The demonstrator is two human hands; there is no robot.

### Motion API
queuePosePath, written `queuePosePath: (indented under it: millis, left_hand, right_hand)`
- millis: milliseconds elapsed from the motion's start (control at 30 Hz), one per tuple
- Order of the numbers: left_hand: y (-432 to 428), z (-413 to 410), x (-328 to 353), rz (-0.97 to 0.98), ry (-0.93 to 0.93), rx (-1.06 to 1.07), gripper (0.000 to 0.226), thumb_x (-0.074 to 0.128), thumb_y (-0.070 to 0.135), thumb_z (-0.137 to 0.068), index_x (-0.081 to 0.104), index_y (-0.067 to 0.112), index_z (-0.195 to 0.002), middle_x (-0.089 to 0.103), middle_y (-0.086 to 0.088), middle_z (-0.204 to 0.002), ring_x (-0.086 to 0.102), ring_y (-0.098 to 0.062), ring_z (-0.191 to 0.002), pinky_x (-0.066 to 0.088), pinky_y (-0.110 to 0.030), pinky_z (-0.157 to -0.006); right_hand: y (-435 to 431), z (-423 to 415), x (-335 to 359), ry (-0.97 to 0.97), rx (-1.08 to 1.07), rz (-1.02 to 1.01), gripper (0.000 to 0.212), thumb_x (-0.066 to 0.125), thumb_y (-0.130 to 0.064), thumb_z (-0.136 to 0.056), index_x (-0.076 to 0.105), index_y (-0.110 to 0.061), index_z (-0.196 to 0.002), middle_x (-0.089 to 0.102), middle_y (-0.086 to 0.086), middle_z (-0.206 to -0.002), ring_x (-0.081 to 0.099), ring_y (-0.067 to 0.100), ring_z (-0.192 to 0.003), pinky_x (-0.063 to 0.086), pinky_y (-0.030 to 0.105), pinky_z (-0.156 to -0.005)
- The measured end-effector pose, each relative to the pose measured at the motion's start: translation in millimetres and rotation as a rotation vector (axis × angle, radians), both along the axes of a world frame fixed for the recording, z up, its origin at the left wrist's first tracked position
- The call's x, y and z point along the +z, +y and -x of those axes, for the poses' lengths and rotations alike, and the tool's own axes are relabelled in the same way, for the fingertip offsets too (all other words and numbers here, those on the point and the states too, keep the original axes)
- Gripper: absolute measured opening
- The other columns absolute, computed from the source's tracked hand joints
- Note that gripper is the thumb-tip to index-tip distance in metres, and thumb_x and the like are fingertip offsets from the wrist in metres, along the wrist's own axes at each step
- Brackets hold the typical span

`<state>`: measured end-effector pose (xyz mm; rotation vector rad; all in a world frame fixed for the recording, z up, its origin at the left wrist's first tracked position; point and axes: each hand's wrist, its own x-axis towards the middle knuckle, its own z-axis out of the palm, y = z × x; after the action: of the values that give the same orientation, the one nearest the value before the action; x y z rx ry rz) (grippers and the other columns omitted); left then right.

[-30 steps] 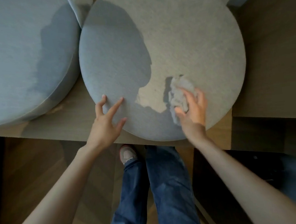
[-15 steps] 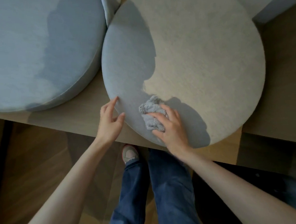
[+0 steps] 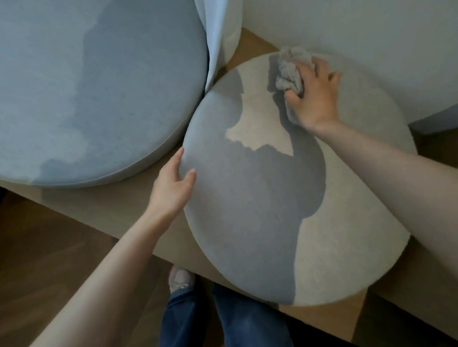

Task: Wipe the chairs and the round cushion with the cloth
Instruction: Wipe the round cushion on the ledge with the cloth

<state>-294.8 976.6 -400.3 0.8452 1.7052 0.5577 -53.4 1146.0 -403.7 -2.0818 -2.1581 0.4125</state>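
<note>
Round cushion (image 3: 338, 218): pale grey, lying flat on a low wooden platform (image 3: 85, 204), its near edge overhanging the platform's front. A shadow covers much of its left half.

Cloth (image 3: 290, 76): grey, bunched, pressed against the far edge of the round cushion, close to the pale surface (image 3: 361, 20) behind it.

Right hand (image 3: 312, 95): extended to the far side, fingers curled around the cloth and gripping it tight; most of the cloth protrudes to the left of the knuckles.

Left hand (image 3: 171, 184): holds the cushion's left rim, thumb on the top face, fingers laid down the side wall. Whether the fingertips reach underneath cannot be confirmed from this angle.

Adjacent items: a larger blue round seat (image 3: 60, 91) sits to the left on the same platform, just beside the cushion, with a fold of pale fabric (image 3: 216, 20) hanging between them at the far side. Below, blue jeans (image 3: 181, 331) and one shoe (image 3: 180, 280) are visible over a wooden floor.
</note>
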Motion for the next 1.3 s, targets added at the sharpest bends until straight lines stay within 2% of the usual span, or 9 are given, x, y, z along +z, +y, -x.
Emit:
queuePosePath:
  millis: [133,233,400,533,600,800,1000,1133,1300]
  left_hand:
    - [8.9,-1.3,-1.2,0.043,0.065,-0.001,0.055,0.052,0.019,-0.096,0.033,0.022,-0.148,0.042,0.004,-0.148,0.046,-0.019,-0.13,0.038,-0.042,-0.109]
    - [9.9,0.3,-2.3,0.065,0.11,-0.009,0.056,0.058,0.019,-0.092,0.039,0.022,-0.145,0.048,0.004,-0.143,0.05,-0.017,-0.126,0.041,-0.037,-0.106]
    - [7.5,3.5,-7.1,0.089,0.125,-0.031,0.068,0.061,0.002,-0.086,0.038,0.023,-0.146,0.047,0.009,-0.143,0.049,-0.009,-0.125,0.038,-0.019,-0.095]
    - [2.7,2.6,-9.3,0.113,-0.036,0.057,0.08,0.058,-0.009,-0.084,0.025,0.021,-0.15,0.039,0.01,-0.149,0.041,-0.01,-0.132,0.041,-0.034,-0.106]
    - [0.0,3.5,-10.7,0.112,-0.088,0.104,0.081,0.055,-0.013,-0.083,0.024,0.019,-0.15,0.037,0.009,-0.15,0.038,-0.01,-0.134,0.041,-0.032,-0.105]
    - [-14.1,1.3,-10.5,0.103,-0.244,0.303,0.078,0.044,-0.021,-0.083,0.024,0.013,-0.15,0.036,0.002,-0.152,0.035,-0.01,-0.137,0.033,-0.033,-0.112]
    - [-38.8,-1.0,-2.0,0.14,-0.459,0.61,0.066,0.035,-0.022,-0.088,0.029,0.007,-0.147,0.037,-0.008,-0.15,0.041,-0.022,-0.135,0.039,-0.032,-0.107]
    - [-54.7,5.5,1.6,0.171,-0.513,0.58,0.06,0.033,-0.013,-0.093,0.033,0.014,-0.146,0.04,-0.005,-0.148,0.044,-0.025,-0.132,0.041,-0.045,-0.106]
    - [-68.1,-3.0,4.3,0.216,-0.514,0.505,0.052,0.032,-0.005,-0.098,0.033,0.015,-0.146,0.04,-0.005,-0.149,0.04,-0.023,-0.135,0.039,-0.044,-0.107]
  right_hand:
    - [41.2,-10.8,-9.8,-0.088,-0.087,0.022,0.053,0.051,-0.032,-0.091,0.04,-0.023,-0.142,0.027,0.011,-0.151,0.029,0.04,-0.127,0.031,0.037,-0.097]
    - [59.2,-8.2,-17.3,-0.011,-0.169,0.059,0.047,0.05,-0.032,-0.092,0.045,-0.02,-0.138,0.03,0.013,-0.149,0.029,0.035,-0.131,0.023,0.029,-0.096]
    - [52.7,51.2,-22.7,0.097,0.15,0.139,0.045,0.053,-0.028,-0.093,0.049,-0.016,-0.136,0.034,0.014,-0.15,0.032,0.03,-0.133,0.02,0.026,-0.099]
    - [13.6,92.9,-27.4,0.177,0.326,0.122,0.035,0.056,-0.027,-0.09,0.059,-0.019,-0.125,0.034,0.002,-0.15,0.033,0.029,-0.117,0.027,0.027,-0.097]
    - [-3.9,101.8,-27.0,0.172,0.339,0.115,0.031,0.06,-0.026,-0.089,0.062,-0.019,-0.119,0.035,0.001,-0.151,0.033,0.029,-0.12,0.03,0.031,-0.102]
    - [-58.3,111.7,-22.2,0.134,0.455,0.158,0.048,0.064,-0.026,-0.088,0.054,-0.019,-0.134,0.035,0.001,-0.15,0.033,0.029,-0.123,0.025,0.032,-0.108]
    - [-122.0,98.3,-15.5,0.101,0.651,0.196,0.045,0.068,-0.024,-0.085,0.059,-0.019,-0.129,0.038,-0.001,-0.148,0.035,0.029,-0.118,0.031,0.035,-0.102]
    - [-168.1,82.5,-7.5,0.059,0.789,0.228,0.044,0.066,-0.027,-0.086,0.058,-0.023,-0.128,0.036,-0.001,-0.149,0.035,0.028,-0.116,0.035,0.038,-0.099]
    - [-235.6,47.0,4.5,0.018,0.904,0.302,0.044,0.068,-0.026,-0.084,0.06,-0.023,-0.127,0.042,0.0,-0.146,0.04,0.031,-0.117,0.04,0.042,-0.097]
